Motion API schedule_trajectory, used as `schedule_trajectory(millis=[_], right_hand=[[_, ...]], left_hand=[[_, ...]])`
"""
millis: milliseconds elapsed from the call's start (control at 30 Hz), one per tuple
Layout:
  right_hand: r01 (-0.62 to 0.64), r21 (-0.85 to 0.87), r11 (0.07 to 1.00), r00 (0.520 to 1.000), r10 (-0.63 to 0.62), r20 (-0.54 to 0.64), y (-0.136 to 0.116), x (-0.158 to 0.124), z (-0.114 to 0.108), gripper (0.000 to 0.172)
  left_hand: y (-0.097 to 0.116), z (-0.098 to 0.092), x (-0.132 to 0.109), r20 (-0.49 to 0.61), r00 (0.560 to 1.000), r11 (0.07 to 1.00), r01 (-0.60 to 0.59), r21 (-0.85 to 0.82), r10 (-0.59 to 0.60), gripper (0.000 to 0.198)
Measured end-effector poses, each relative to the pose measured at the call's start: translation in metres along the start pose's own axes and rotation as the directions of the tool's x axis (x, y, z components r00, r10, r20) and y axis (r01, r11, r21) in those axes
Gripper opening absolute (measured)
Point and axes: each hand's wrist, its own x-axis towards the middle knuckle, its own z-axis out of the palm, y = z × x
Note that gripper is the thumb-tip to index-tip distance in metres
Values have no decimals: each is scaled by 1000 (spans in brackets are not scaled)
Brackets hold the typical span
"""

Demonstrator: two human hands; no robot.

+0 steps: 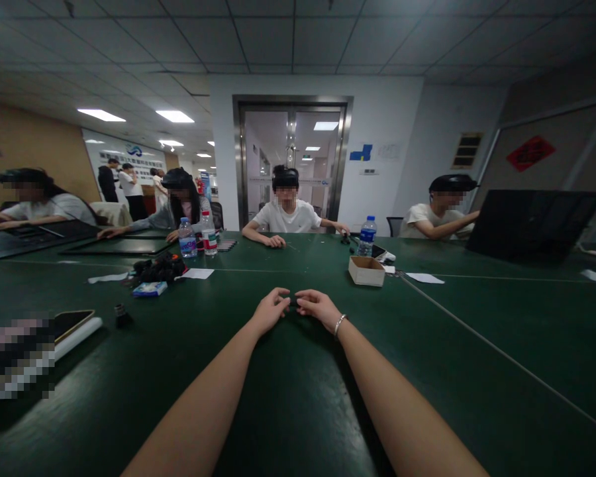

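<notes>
Both hands are close together over the green table [298,384], near the middle of the view. A small dark object [293,302] spans the short gap between the fingertips. My left hand [271,310] pinches its left end, and my right hand [319,309], with a silver bracelet at the wrist, pinches the other end. The object is too small to name. Beyond my right hand stands an open cardboard box [366,271].
Bottles [366,237] [209,234] stand farther back. At left lie a black tangled pile [159,267], a blue-white packet [149,289], a small dark item [122,316] and a phone [72,323]. Several people sit around the table; a large black panel [531,225] rises at right.
</notes>
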Motion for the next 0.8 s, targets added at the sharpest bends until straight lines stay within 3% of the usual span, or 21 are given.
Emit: schedule_trajectory(millis=[500, 667, 800], right_hand=[[-3, 10, 1000, 1000, 3, -17, 0, 1, 1, 30], [-10, 21, 1000, 1000, 11, -25, -2, -1, 2, 26], [-9, 29, 1000, 1000, 10, -27, -1, 0, 1, 26]], left_hand=[[2, 0, -2, -46, 998, 999, -41, 15, 42, 37], [4, 0, -2, -6, 1000, 1000, 11, 2, -11, 32], [8, -1, -3, -45, 999, 999, 18, -30, -19, 34]])
